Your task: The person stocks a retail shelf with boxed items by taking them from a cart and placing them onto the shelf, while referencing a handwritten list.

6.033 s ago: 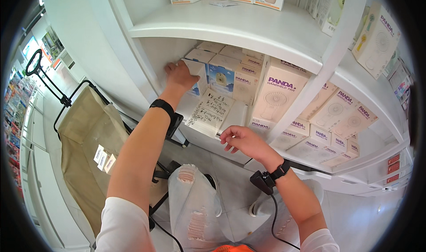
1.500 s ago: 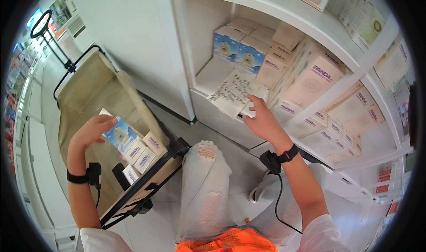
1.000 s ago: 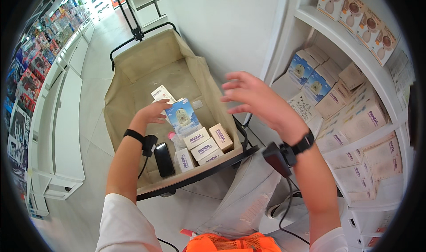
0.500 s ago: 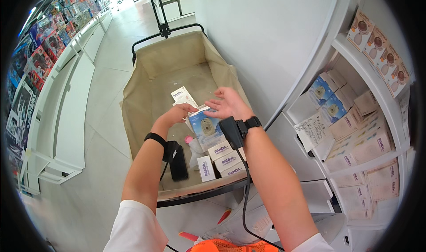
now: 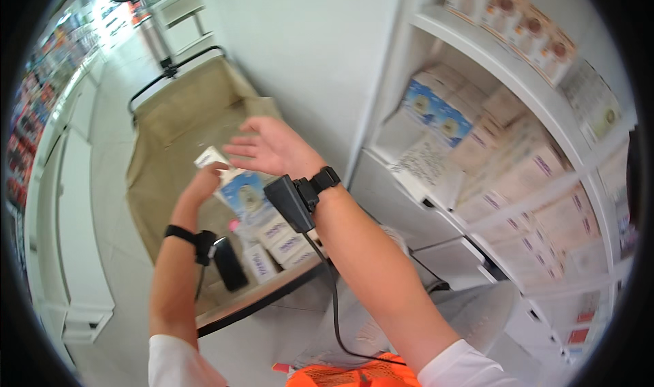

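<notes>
My right hand [image 5: 272, 149] hovers palm-up over a beige fabric wagon [image 5: 160, 125], fingers spread, with nothing in it. My left hand [image 5: 204, 183] reaches down into the wagon, at the upper left edge of a blue picture box [image 5: 243, 195]; its fingers are partly hidden and blurred, so any grip is unclear. Just beyond its fingertips lies a small white box [image 5: 208, 157]. Several white cartons [image 5: 276, 232] sit at the wagon's near end, beside a black phone-like slab [image 5: 230, 264]. A small pink item [image 5: 234, 225] shows between them.
On my right, white shelving [image 5: 436, 21] holds pale cartons [image 5: 531, 176], blue picture boxes [image 5: 436, 111] and a handwritten sheet [image 5: 421, 166]. The wagon's black handle [image 5: 155, 43] rises at its far end. Display racks [image 5: 51, 203] run along the left. A cable [image 5: 334, 298] hangs from my right wrist.
My view has swung right, so the wagon sits further left and more of the right shelving shows. Both hands remain over the boxes; the right one looks slightly more lifted from the blue box.
</notes>
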### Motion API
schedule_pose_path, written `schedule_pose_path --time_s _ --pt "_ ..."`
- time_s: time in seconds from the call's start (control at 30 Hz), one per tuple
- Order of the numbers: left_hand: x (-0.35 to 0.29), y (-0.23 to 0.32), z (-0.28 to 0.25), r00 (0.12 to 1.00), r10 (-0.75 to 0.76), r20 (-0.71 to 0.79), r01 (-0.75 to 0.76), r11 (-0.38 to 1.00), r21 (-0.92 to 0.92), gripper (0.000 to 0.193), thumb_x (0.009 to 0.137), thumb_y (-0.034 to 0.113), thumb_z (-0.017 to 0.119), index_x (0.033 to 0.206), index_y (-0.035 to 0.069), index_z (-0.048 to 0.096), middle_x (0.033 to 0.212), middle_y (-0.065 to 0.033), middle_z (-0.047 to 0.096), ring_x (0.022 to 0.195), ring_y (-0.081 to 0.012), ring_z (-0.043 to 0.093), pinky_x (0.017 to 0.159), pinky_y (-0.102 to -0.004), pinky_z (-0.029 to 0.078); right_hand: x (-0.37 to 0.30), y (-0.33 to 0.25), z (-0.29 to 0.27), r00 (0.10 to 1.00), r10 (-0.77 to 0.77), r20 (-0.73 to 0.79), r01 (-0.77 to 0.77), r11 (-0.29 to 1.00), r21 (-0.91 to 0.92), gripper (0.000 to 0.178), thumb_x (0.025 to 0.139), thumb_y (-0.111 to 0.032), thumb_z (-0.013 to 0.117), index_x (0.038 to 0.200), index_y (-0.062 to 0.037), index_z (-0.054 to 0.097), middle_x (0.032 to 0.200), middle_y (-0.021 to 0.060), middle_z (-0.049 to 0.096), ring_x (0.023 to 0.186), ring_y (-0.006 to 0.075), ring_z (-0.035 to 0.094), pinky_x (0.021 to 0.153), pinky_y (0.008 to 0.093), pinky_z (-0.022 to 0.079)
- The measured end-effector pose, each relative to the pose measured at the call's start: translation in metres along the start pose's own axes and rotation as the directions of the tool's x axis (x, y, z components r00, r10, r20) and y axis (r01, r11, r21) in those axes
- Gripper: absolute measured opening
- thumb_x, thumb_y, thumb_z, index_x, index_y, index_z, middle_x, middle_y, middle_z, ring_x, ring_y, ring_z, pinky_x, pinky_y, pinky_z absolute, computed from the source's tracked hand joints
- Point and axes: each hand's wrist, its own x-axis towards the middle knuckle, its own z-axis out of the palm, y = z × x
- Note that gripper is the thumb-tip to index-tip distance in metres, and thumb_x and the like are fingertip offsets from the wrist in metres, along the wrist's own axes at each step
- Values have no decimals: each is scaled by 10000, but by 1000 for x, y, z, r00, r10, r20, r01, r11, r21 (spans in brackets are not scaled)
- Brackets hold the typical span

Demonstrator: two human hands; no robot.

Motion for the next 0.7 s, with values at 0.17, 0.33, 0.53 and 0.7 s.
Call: schedule_pose_path --time_s 0.17,0.33,0.53,0.7 --pt "-41 136 -36 995 59 78 -53 996 -78 452 834 -24 499 1247 18 678 1115 -94 702 1030 -204 641 878 -336 510 -119 -92 -25 904 -371 213 409 896 -174 399 962 -236 601 1256 32 567 1180 136 604 1044 312 637 833 425 578" --pt "-102 304 19 865 393 312 -348 918 -189 369 910 89 579 1272 46 640 1207 -63 652 1094 -160 608 918 -319 496 -216 -151 -146 622 -771 -138 98 251 -963 449 908 -213 613 1268 55 579 1259 216 633 1119 392 641 943 493 535" --pt "-74 418 121 680 539 497 -557 820 -128 364 947 180 619 1279 31 630 1198 -78 663 1058 -167 620 909 -320 508 -235 -161 -241 343 -927 -155 -649 -115 -752 683 922 -167 583 1499 101 333 1580 321 300 1473 470 327 1188 519 319" --pt "-22 469 204 714 328 618 -404 915 -19 464 895 248 633 1306 34 618 1230 -96 663 996 -213 658 856 -343 539 -222 -191 -285 115 -963 -244 -780 65 -622 725 937 -185 576 1534 102 281 1600 344 238 1531 463 193 1245 568 121"
